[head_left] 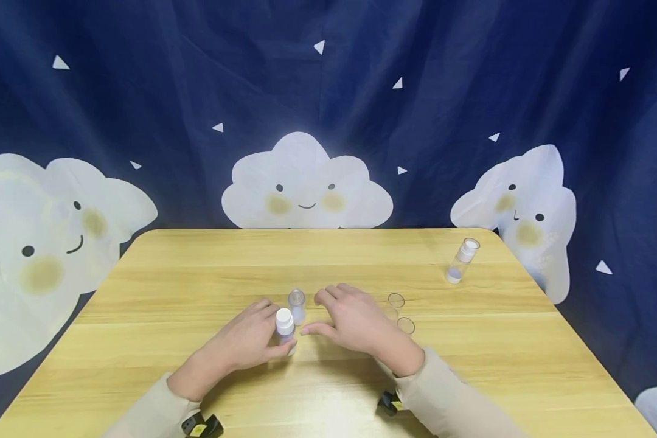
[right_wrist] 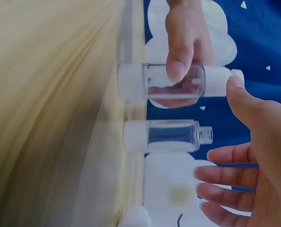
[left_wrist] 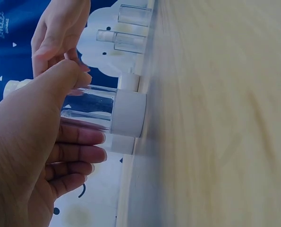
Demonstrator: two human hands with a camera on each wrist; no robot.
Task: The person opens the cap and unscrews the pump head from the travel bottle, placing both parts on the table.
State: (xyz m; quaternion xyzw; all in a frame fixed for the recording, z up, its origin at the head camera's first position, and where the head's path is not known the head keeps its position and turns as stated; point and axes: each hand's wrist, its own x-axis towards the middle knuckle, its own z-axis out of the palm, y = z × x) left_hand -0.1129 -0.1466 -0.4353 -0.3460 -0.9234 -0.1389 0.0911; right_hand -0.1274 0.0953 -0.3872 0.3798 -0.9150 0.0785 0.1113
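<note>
My left hand (head_left: 250, 338) grips a small clear pump bottle (head_left: 286, 323) with a white top and white base, upright on the table. In the right wrist view the thumb presses the clear wall of this pump bottle (right_wrist: 131, 81). My right hand (head_left: 356, 319) is just to its right, fingers spread and holding nothing; its thumb (right_wrist: 239, 90) overlaps the white top in the right wrist view. Just behind the gripped bottle stands a second clear bottle (right_wrist: 171, 136) with a bare threaded neck and white base.
Clear round caps (head_left: 406, 326) stand on the wooden table (head_left: 197, 255), right of my right hand. Another white-topped clear bottle (head_left: 462, 261) stands upright near the back right corner. A dark blue curtain (head_left: 361, 73) with white clouds hangs behind the table.
</note>
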